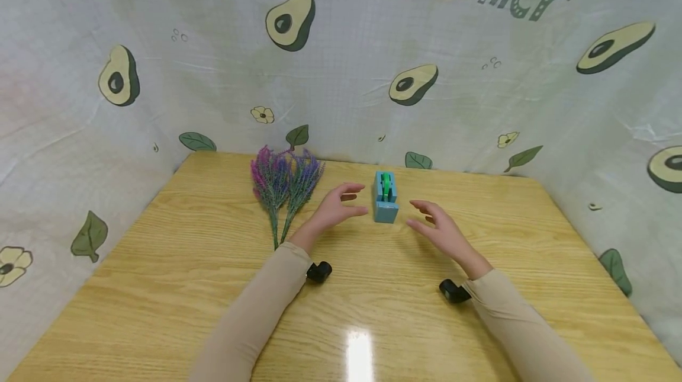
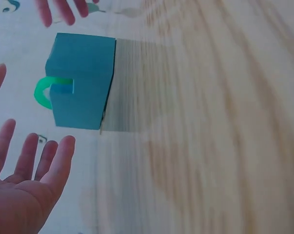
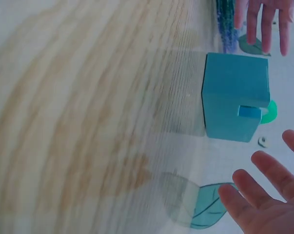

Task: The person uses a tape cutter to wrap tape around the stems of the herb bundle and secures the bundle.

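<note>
A blue tape dispenser (image 1: 386,211) with a green roll (image 1: 386,185) stands toward the back of the wooden table. To its left is my left hand (image 1: 339,204), fingers relaxed and spread from the thumb, holding nothing. My right hand (image 1: 436,227) hovers on the other side, a little nearer to me, also with loose fingers and nothing in it. A gap shows between each hand and the dispenser. In the left wrist view the dispenser (image 2: 83,83) shows its side, the green roll poking out of the top. The right wrist view shows the dispenser (image 3: 235,97) between both hands.
Left of my left hand, a bunch of purple and pink artificial lavender (image 1: 285,180) lies on the table (image 1: 373,299), its stems pointing toward me. A pale cloth (image 1: 341,74) printed with avocados and leaves hangs behind the table and along its sides.
</note>
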Demonstrator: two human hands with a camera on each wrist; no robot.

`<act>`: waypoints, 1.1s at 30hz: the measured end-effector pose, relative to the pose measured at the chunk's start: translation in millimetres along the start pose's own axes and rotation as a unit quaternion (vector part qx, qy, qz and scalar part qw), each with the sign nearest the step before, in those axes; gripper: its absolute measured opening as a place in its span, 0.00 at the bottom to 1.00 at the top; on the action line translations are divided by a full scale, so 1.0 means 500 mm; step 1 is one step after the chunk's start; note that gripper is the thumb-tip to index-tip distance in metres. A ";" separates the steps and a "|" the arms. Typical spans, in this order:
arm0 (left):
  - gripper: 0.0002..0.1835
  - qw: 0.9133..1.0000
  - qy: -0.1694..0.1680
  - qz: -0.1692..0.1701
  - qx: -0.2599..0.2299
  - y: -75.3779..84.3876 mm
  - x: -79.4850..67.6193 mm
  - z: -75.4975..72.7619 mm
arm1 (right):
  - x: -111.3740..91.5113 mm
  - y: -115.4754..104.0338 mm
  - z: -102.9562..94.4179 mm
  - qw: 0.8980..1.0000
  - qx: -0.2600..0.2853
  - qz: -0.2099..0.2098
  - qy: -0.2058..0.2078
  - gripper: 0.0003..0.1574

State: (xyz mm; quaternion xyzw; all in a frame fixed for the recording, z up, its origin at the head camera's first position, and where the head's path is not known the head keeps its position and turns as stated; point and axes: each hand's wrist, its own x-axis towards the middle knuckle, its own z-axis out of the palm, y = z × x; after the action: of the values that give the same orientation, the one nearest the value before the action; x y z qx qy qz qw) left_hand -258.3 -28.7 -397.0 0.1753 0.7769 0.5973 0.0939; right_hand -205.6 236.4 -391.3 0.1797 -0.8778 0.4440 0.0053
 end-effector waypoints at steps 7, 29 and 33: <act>0.33 1.000 -0.022 -0.014 -0.001 -0.008 0.025 0.022 | 0.018 0.002 0.016 1.000 0.026 0.012 -0.002 0.33; 0.28 0.993 -0.025 -0.079 -0.084 -0.010 0.062 0.066 | 0.066 -0.013 0.044 0.992 0.088 0.087 -0.033 0.29; 0.28 0.992 -0.016 -0.087 -0.092 -0.010 0.066 0.068 | 0.071 -0.014 0.051 0.993 0.076 0.086 -0.018 0.28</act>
State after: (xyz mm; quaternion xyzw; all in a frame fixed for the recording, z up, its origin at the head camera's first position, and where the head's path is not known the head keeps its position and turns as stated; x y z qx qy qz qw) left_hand -277.4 13.4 -408.9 0.1069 0.7293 0.6531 0.1739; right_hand -232.7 201.6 -395.0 0.1110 -0.8536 0.5051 -0.0625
